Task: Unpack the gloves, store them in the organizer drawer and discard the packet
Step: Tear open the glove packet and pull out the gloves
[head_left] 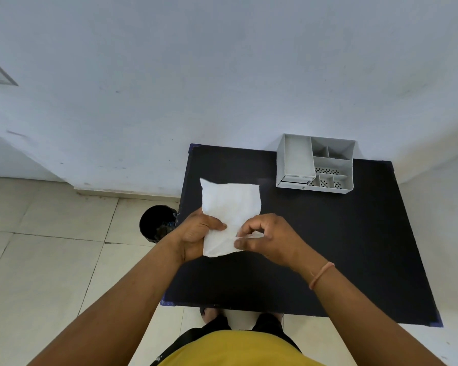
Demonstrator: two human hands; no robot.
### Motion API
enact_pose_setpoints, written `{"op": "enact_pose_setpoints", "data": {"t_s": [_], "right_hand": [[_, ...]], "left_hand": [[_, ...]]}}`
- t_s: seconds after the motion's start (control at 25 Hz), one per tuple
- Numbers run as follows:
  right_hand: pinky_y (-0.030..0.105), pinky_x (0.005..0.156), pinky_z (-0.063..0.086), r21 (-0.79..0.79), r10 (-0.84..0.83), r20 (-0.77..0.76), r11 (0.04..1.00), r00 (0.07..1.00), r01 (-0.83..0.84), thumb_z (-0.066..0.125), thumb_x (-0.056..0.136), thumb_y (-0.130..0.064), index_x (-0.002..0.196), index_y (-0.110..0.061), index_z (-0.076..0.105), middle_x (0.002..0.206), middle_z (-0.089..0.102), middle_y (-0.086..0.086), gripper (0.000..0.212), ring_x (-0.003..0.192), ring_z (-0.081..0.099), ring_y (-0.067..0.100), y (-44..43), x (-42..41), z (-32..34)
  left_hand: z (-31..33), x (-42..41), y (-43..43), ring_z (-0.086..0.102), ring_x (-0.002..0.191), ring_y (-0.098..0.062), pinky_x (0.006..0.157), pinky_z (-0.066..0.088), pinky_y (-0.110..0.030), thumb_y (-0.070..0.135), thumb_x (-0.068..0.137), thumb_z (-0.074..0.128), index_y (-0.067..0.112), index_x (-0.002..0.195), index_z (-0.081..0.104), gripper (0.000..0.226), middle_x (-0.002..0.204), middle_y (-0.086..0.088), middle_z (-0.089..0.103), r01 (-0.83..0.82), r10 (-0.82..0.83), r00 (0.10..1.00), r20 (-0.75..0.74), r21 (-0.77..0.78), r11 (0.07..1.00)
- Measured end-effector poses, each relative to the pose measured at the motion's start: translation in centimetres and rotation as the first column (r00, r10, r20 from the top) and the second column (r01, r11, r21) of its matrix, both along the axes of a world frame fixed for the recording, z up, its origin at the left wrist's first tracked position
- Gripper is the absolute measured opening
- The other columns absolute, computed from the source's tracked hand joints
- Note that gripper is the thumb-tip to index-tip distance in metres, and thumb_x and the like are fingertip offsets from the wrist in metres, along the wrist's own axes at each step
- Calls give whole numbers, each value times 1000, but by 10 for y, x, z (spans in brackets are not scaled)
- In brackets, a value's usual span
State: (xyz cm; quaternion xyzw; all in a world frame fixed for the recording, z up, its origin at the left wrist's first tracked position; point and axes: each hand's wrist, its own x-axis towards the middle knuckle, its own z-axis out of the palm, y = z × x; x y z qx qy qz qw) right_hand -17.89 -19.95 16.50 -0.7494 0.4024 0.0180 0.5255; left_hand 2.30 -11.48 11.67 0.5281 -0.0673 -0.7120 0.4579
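**White packet gripped over black table**

While held above the black table (pixel 341 247), seen as a flat white packet (pixel 230 207), slightly creased, with the far edge raised and pointing toward the wall (pixel 222 75). Gripped at its near left edge by the left hand (pixel 196 233), thumb lying on top of the packet and the other fingers hidden beneath. Pinched at the near right part by the right hand (pixel 267 239), fingertips curled together on a small fold of the white material. Both hands closed on the same packet, close to each other, over the left half of the table. Impossible to tell whether already torn or what lies inside.

At the far right corner of the table, against the wall, standing well apart from the hands: a grey organizer (pixel 315 165) with several open compartments on top, some with perforated bottoms, and a small drawer front at its lower left, apparently closed.

On the tiled floor (pixel 50 260), just beside the left edge of the table: a black round bin (pixel 156 223) with a dark liner.

On the right wrist: a thin orange band (pixel 320 276).
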Motion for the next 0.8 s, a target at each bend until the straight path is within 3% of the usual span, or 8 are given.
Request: {"op": "enact_pose_setpoints", "data": {"t_s": [0.12, 0.2, 0.28, 0.36, 0.44, 0.6, 0.72, 0.8], "right_hand": [[24, 89, 53, 18, -160, 124, 987, 979, 159, 83, 84, -36, 88, -28, 82, 104, 76, -13, 8, 106, 66, 7, 4, -3, 5], [23, 76, 57, 57, -316, 201, 949, 927, 311, 80, 88, -31, 89, -26, 80, 97, 78, -10, 5, 95, 70, 8, 8, -3, 3], [21, 64, 55, 128, -457, 226, 889, 860, 439, 79, 91, -26, 89, -22, 78, 90, 77, -5, 4, 82, 70, 9, 11, 1, 1], [22, 62, 55, 189, -548, 218, 835, 807, 516, 78, 91, -22, 89, -17, 77, 80, 73, -1, 6, 70, 66, 11, 13, 4, -2], [27, 63, 55, 253, -606, 190, 791, 773, 557, 79, 91, -21, 90, -12, 75, 72, 68, 3, 10, 62, 60, 14, 17, 6, -4], [44, 81, 65, 447, -610, 96, 733, 787, 513, 74, 93, -13, 101, -10, 75, 93, 75, 13, 9, 78, 69, 24, 26, 1, -7], [59, 95, 60, 601, -582, 73, 674, 810, 431, 68, 91, 3, 117, -9, 70, 109, 74, 20, 28, 91, 68, 33, 25, -13, -8], [59, 97, 59, 665, -548, 77, 651, 833, 367, 69, 88, 7, 124, -10, 67, 114, 72, 23, 40, 95, 67, 35, 26, -22, -6]], "left_hand": [[9, 0, -2, 71, 116, -45, 93, 61, -59, 20, 103, 60, 11, 138, 60, 36, 119, -22, 78, -78, 89, 993, -83, 135, 988], [7, 3, 0, 72, 118, -47, 105, 55, -64, 51, 101, 59, 9, 134, 64, 53, 122, -24, 78, -58, 76, 992, -97, 175, 983], [8, -1, 1, 74, 116, -43, 103, 56, -63, 70, 93, 59, 9, 132, 64, 72, 128, -23, 75, -48, 52, 999, -16, 198, 979], [18, -14, 7, 76, 111, -38, 94, 63, -59, 67, 92, 64, 14, 131, 62, 65, 128, -19, 72, -99, 71, 982, 174, 158, 982], [31, -30, 13, 76, 107, -35, 91, 66, -52, 52, 95, 69, 19, 128, 64, 46, 126, -17, 72, -68, 62, 950, 305, 10, 998], [47, -59, 19, 82, 99, -27, 91, 66, -48, 31, 90, 81, 18, 124, 70, 39, 115, -8, 80, 69, -32, 945, 325, -102, 992], [46, -67, 21, 83, 92, -24, 81, 68, -41, 25, 88, 83, 18, 112, 76, 26, 102, -3, 84, 26, -6, 936, 352, -55, 998], [46, -67, 27, 84, 88, -23, 73, 67, -36, 23, 89, 82, 19, 105, 79, 17, 95, 0, 85, 14, 1, 935, 353, -39, 999]]}}
